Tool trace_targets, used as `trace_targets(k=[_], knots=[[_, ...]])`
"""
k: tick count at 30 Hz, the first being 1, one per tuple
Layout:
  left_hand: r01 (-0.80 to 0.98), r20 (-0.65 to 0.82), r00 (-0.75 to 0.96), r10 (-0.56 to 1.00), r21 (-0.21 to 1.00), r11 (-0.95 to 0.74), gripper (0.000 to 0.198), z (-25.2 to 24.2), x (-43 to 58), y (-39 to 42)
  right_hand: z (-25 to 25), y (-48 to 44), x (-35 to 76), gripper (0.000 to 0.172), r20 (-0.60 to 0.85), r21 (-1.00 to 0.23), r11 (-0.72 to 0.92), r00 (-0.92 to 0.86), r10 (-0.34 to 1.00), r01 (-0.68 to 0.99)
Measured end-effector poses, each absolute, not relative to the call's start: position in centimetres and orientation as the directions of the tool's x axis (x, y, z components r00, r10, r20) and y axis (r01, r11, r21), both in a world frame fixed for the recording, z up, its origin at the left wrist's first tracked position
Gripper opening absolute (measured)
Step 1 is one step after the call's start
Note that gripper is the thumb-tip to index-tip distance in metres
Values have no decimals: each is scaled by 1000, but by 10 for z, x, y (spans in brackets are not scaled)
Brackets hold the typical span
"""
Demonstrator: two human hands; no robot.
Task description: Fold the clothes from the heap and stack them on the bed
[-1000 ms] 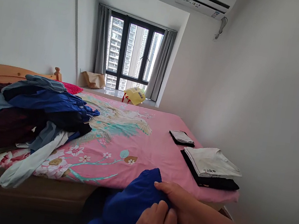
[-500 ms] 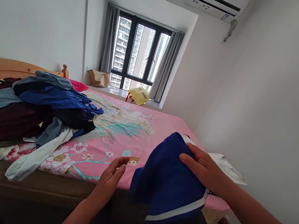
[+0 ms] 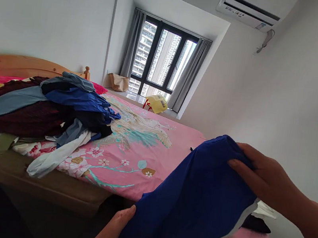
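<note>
On the far left, beside the wooden headboard (image 3: 34, 66), a loose pile of clothes (image 3: 57, 113) is heaped on the bed (image 3: 128, 176); the broad, flat mattress carries it without needing the garments to be neat. A pale sleeve (image 3: 57, 159) hangs over the near edge, seemingly because its weight lies past the support. Farther back, a brown paper bag (image 3: 119, 83) rests on the window ledge (image 3: 134, 97), and a yellow bag (image 3: 157, 104) lies tilted nearby, its red handles drooping.

At the lower middle, the left hand (image 3: 116, 225) meets the near-left edge of the blue garment (image 3: 207, 195). Its thumb shows along the cloth, but the other fingers are hidden, so I cannot tell whether they are closed. Contact there probably steadies the side that would otherwise swing freely.

The blue garment is in the air in front of the bed's near edge, slanting down from right to left, with white trim (image 3: 238, 225) along its lower border. The right hand (image 3: 264, 176) grips its upper right part, thumb on the near face and fingers behind, apparently bearing most of the weight and letting the fabric drape.

At far right, partly hidden by the garment and right arm, white cloth (image 3: 265, 209) lies above black cloth (image 3: 257, 224) at the bed's corner.
</note>
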State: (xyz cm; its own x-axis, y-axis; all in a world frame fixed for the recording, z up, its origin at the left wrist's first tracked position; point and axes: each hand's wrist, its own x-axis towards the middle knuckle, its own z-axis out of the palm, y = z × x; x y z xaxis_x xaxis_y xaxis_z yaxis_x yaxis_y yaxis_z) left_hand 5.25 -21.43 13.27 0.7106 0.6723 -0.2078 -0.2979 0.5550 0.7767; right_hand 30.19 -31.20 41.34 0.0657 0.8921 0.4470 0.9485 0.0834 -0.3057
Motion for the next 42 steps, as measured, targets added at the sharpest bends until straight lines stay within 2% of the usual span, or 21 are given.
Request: trace_targets(k=[2, 5, 8, 11, 14, 17, 21, 28, 30, 32, 33, 35, 37, 39, 42], knots=[[-275, -228, 796, 561, 689, 670, 52, 136, 48, -230, 408, -312, 304, 34, 442, -295, 69, 72, 894, 953], [-220, -265, 843, 468, 625, 749, 64, 139, 48, -249, 396, -311, 310, 36, 425, -267, 72, 50, 904, 961], [-212, -221, 886, 408, 590, 779, 63, 137, 55, -260, 382, -311, 315, 33, 439, -265, 102, 25, 898, 959], [-238, -182, 892, 413, 586, 774, 53, 136, 60, -261, 369, -316, 322, 28, 425, -299, 142, -1, 905, 944], [-331, -208, 824, 528, 579, 745, 41, 143, 59, -248, 360, -324, 331, 27, 416, -353, 101, 59, 908, 930], [-334, -263, 722, 640, 678, 655, 31, 157, 53, -223, 356, -328, 344, 26, 411, -388, 27, 147, 900, 921], [-217, -257, 693, 674, 817, 534, 27, 176, 52, -189, 353, -325, 366, 30, 338, -419, -28, 184, 923, 908], [-99, -233, 717, 657, 899, 426, 32, 206, 63, -160, 356, -319, 402, 37, 314, -409, -115, 257, 914, 905], [-23, -223, 699, 680, 943, 333, 32, 211, 65, -151, 360, -315, 408, 37, 297, -405, -130, 265, 917, 905], [72, -120, 618, 777, 993, 96, 30, 214, 69, -138, 364, -308, 412, 35, 272, -399, -122, 244, 931, 909], [138, -18, 554, 832, 988, -71, 30, 215, 70, -131, 366, -303, 415, 35, 259, -391, -107, 221, 940, 914], [285, 224, 429, 875, 886, -366, 27, 217, 73, -115, 367, -289, 422, 33, 235, -365, -76, 171, 957, 928], [352, 347, 398, 849, 797, -491, 24, 220, 75, -99, 365, -271, 432, 30, 244, -343, -19, 108, 964, 939], [320, 274, 489, 828, 827, -463, 24, 225, 76, -82, 358, -247, 446, 29, 320, -301, 75, 27, 947, 951], [251, 29, 657, 753, 934, -255, 33, 235, 80, -47, 346, -204, 466, 37, 457, -175, 152, -56, 888, 973]])
